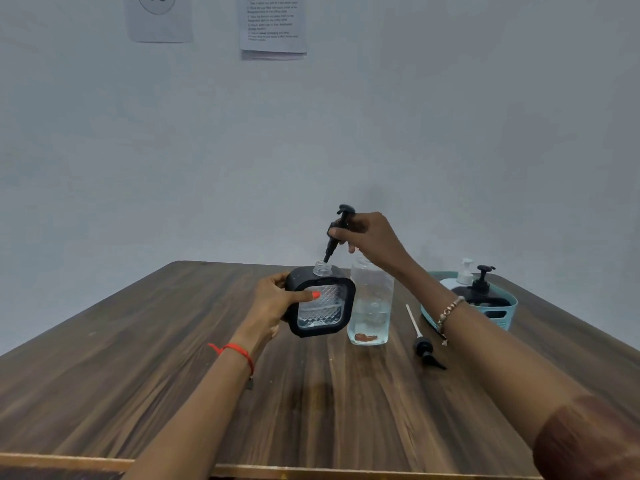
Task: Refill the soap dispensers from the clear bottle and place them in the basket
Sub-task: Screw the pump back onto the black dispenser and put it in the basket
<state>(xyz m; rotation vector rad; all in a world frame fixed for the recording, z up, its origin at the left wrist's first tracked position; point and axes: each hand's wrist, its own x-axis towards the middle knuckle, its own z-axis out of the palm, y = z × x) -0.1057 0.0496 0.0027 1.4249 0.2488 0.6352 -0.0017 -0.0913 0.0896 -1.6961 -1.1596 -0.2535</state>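
Black square soap dispenser (322, 306) sits mid-table and is gripped by the left hand (273, 299), with the thumb across the clear diamond-pattern window and the fingers wrapped behind. Its long axis is roughly vertical, leaning slightly, with the open threaded neck (322, 269) up and the window facing the camera. Cannot tell if the base touches the table (173, 375). Low clear liquid shows inside.

The right hand (370, 237) pinches a black pump head (331, 244) with fingers curled round its collar. The pump axis is steep, nozzle end up and stem tip pointing down-left, just above the neck and not inserted.

The clear bottle (372, 306) stands upright just right of the dispenser, nearly touching it. Its top is hidden behind the right hand and it has liquid in the lower part.

A loose pump (424, 348) lies flat on the table right of the bottle, under the right forearm, with its white tube pointing away and its black head toward the camera.

The teal basket (512, 306) is at far right, partly blocked by the right wrist. It holds a white dispenser (464, 273) and a black dispenser (483, 292), both upright with pumps on.

There is a red thread (239, 351) on the left wrist and a bead bracelet (450, 310) on the right. Papers (273, 26) hang on the wall, their text unreadable.
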